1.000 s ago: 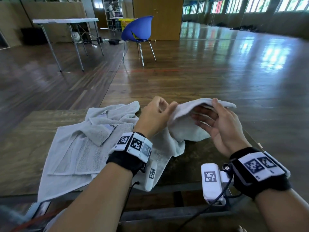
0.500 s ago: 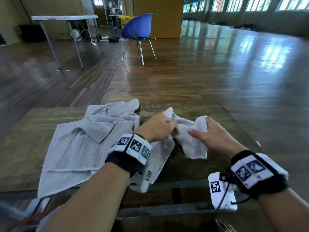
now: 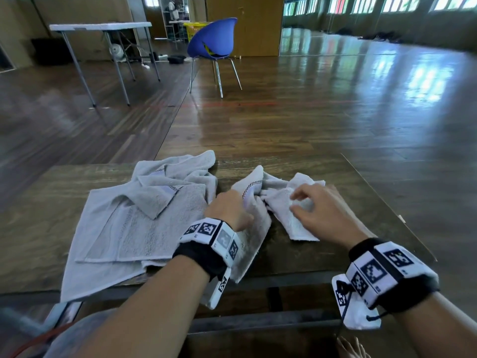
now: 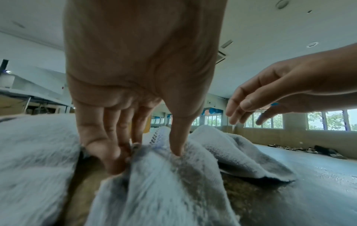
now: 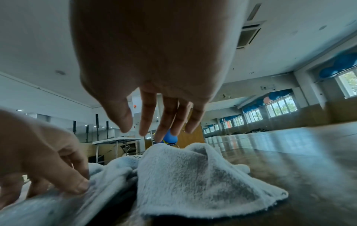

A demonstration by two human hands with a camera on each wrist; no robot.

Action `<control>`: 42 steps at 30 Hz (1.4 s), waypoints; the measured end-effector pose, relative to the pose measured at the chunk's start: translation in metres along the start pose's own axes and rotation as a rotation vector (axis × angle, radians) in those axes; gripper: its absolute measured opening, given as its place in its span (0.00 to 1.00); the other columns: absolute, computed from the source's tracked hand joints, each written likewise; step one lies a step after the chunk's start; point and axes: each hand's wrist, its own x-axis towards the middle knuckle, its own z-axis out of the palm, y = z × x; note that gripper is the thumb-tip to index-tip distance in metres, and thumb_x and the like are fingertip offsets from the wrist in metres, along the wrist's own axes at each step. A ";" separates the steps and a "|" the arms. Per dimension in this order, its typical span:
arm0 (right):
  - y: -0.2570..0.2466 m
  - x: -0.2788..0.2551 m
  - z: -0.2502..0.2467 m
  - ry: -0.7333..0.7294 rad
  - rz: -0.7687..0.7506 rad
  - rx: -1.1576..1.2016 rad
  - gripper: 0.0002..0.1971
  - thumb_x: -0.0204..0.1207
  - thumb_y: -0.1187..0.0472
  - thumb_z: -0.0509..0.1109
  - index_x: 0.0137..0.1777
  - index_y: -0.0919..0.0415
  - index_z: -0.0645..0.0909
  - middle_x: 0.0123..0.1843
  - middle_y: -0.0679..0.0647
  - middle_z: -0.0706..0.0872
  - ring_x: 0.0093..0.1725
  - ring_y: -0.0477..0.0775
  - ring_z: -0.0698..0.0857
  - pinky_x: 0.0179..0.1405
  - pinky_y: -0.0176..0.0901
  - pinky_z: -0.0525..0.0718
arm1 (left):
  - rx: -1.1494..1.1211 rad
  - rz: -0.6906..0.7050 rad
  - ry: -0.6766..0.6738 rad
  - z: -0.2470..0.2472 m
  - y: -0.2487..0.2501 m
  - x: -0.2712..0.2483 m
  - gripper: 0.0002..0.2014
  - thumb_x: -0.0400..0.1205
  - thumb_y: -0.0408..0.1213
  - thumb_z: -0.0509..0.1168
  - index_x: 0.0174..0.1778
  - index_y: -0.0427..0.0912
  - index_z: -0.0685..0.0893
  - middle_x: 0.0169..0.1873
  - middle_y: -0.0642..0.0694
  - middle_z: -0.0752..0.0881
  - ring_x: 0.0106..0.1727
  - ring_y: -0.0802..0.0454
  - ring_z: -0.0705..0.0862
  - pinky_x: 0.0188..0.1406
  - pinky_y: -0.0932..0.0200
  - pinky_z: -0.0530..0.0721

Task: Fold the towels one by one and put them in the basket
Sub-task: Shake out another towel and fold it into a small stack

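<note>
The small white towel [image 3: 281,202] lies crumpled on the wooden desk [image 3: 335,254], about midway between its left and right edges, its near end trailing over the front edge under the left wrist. A checked band runs along the raised fold at its far side. The left hand [image 3: 229,210] comes down on the towel's left part, fingers [image 4: 100,146] and thumb pinching a bunch of cloth between them, as the left wrist view shows plainly. The right hand [image 3: 320,210] hangs just above the towel's right flap, fingers [image 5: 146,116] spread and loose, gripping nothing; in the right wrist view there is air between the fingertips and the cloth. The two hands sit close together, side by side, not touching. To the left, nearer the desk's left edge, a larger grey towel [image 3: 134,223] is spread out, its far part rumpled and folded over itself, one corner hanging off the front edge. It lies just beside the small towel. Beyond the desk's far edge, out on the polished wood floor [image 3: 335,112], stands a blue chair [image 3: 214,45] on thin metal legs, and left of it a white folding table [image 3: 100,26].
</note>
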 end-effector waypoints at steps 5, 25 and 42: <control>-0.005 -0.003 0.011 -0.241 0.073 0.126 0.12 0.79 0.40 0.68 0.48 0.46 0.84 0.41 0.39 0.87 0.38 0.36 0.86 0.37 0.32 0.80 | -0.077 0.036 -0.014 -0.001 0.001 -0.002 0.09 0.77 0.40 0.66 0.35 0.38 0.83 0.31 0.39 0.84 0.41 0.38 0.88 0.36 0.50 0.82; -0.015 0.004 -0.019 0.066 -0.131 0.490 0.27 0.80 0.76 0.60 0.64 0.42 0.81 0.49 0.45 0.93 0.33 0.59 0.83 0.37 0.58 0.83 | -0.357 0.629 0.057 -0.009 0.025 -0.006 0.22 0.79 0.27 0.65 0.66 0.53 0.77 0.60 0.48 0.78 0.58 0.54 0.78 0.56 0.66 0.77; -0.028 -0.012 0.019 -0.524 0.043 0.085 0.26 0.71 0.33 0.74 0.28 0.55 0.76 0.22 0.42 0.74 0.24 0.40 0.72 0.33 0.38 0.72 | 0.060 0.494 0.019 0.000 0.002 -0.012 0.05 0.75 0.38 0.70 0.44 0.52 0.84 0.50 0.49 0.73 0.55 0.46 0.80 0.48 0.45 0.85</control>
